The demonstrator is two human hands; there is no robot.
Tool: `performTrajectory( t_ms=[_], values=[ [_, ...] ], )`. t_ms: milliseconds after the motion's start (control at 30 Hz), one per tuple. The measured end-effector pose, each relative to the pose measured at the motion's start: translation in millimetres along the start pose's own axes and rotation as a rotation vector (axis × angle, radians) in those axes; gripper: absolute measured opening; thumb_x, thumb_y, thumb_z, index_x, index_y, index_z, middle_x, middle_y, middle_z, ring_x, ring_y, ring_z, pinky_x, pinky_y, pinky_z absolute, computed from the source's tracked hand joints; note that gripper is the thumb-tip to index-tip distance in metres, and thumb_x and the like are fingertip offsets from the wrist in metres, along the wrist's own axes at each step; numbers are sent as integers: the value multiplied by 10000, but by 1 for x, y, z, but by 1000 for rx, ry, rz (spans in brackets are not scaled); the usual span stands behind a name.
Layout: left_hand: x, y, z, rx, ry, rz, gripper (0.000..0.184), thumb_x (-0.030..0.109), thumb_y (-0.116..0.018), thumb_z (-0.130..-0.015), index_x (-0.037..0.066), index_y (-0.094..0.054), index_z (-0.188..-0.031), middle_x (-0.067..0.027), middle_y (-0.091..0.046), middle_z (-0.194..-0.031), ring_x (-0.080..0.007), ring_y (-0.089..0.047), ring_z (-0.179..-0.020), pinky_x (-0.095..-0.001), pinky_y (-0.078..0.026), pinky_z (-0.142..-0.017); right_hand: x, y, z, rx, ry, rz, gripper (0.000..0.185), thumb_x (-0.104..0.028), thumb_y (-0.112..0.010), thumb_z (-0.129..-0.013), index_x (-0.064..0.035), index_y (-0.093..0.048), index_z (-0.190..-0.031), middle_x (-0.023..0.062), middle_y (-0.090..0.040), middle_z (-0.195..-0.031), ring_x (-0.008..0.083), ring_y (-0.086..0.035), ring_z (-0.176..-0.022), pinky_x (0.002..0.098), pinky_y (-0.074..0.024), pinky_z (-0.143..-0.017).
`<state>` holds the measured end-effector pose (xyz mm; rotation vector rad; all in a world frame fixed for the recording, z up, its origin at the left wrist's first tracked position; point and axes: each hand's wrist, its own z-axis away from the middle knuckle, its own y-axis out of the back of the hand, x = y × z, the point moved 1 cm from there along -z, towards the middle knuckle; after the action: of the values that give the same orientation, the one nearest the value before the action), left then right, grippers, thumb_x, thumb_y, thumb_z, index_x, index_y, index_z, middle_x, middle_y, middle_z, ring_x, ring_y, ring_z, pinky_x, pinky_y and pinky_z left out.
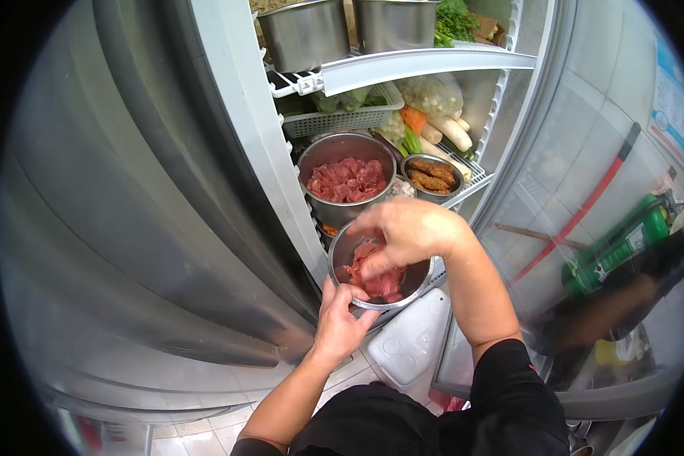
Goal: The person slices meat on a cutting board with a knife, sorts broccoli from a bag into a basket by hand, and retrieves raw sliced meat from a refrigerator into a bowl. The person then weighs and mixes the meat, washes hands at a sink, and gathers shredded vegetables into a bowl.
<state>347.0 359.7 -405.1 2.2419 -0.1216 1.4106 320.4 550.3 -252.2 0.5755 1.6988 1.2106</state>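
My left hand [342,318] grips the near left rim of a small steel bowl [420,287], thumb and fingers around its edge. Inside that bowl lie pieces of raw red meat [385,284]. Over the bowl hangs my right hand [406,234], its fingers curled down at the meat and partly blurred; whether they pinch a piece is unclear. Just beyond stands a larger steel pot [340,209] on the fridge shelf, with more cut raw meat [347,180] in it. To its right is a small steel bowl [432,195] of browned food pieces [431,175].
Above the pot sit a white plastic basket [342,120] and white radishes [450,131]. Two steel containers [305,36] stand on the upper shelf [425,67]. The glass door [539,197] is open at right. Below lies a white plastic lid or box [409,340].
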Motion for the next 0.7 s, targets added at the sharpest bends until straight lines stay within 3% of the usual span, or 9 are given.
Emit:
performTrajectory(
  t_ms=[100, 167, 267, 300, 367, 433, 533, 633, 700],
  values=[
    [2, 0, 0, 5, -4, -6, 379, 26, -829, -672, 48, -546, -924, -209, -469, -1278, -393, -503, -1192, -432, -475, -950, 20, 14, -36, 222, -159, 56, 564, -376, -802, -692, -57, -676, -1139, 161, -709, -990, 338, -682, -898, 402, -537, -801],
    [6, 0, 1, 2, 29, 18, 375, 25, -828, -671, 46, -548, -919, -213, -468, -1286, -394, -501, -1196, -432, -466, -961, 38, 20, -69, 265, -201, 101, 497, -286, -751, -733, -65, -663, -1169, 157, -690, -1101, 321, -665, -982, 405, -518, -853],
    [1, 0, -1, -6, 40, 15, 371, 21, -826, -672, 47, -550, -917, -209, -468, -1284, -390, -505, -1194, -428, -474, -950, 70, -7, -121, 142, 0, 253, 443, -229, -707, -765, -122, -655, -1191, 153, -640, -1225, 304, -623, -1094, 420, -484, -913],
    [-2, -1, 0, -11, 42, 10, 369, 19, -825, -672, 48, -550, -917, -206, -469, -1281, -388, -507, -1192, -426, -480, -941, 66, -11, -129, -5, -83, 146, 419, -215, -691, -773, -176, -650, -1188, 144, -591, -1304, 300, -577, -1173, 431, -447, -973],
    [-1, -1, 0, -9, 33, 15, 355, 4, -810, -694, 42, -543, -926, -171, -468, -1253, -337, -536, -1157, -393, -524, -896, 63, -16, -148, -192, -115, 134, 402, -211, -686, -768, -189, -652, -1169, 135, -616, -1253, 306, -583, -1160, 426, -468, -947],
    [2, -1, -1, -9, 11, 15, 329, -30, -782, -730, 21, -527, -933, -115, -454, -1223, -246, -585, -1096, -336, -588, -840, 69, -19, -151, 15, -173, 96, 292, -142, -675, -753, -126, -682, -1044, 118, -673, -1074, 291, -625, -1033, 388, -500, -853],
    [6, 0, -1, -11, 18, 43, 337, -33, -781, -727, 23, -524, -938, -102, -451, -1205, -236, -586, -1087, -334, -587, -842, 91, -5, -154, 170, -137, 77, 168, -100, -700, -735, -74, -688, -900, 106, -695, -884, 260, -654, -837, 354, -513, -754],
    [-1, -1, -1, 4, 58, 46, 364, 38, -835, -681, 53, -550, -908, -194, -496, -1248, -380, -512, -1189, -421, -502, -912, 102, 15, -146, 202, -347, -265, 205, -95, -728, -715, -58, -671, -908, 78, -701, -866, 214, -655, -797, 336, -512, -713],
    [-1, 0, -1, -3, 70, 36, 364, 43, -837, -683, 53, -549, -904, -194, -498, -1246, -378, -516, -1184, -417, -505, -907, 91, 19, -139, 34, -293, -45, 270, -139, -720, -733, -87, -672, -994, 88, -698, -988, 258, -658, -906, 374, -512, -779]
  ],
)
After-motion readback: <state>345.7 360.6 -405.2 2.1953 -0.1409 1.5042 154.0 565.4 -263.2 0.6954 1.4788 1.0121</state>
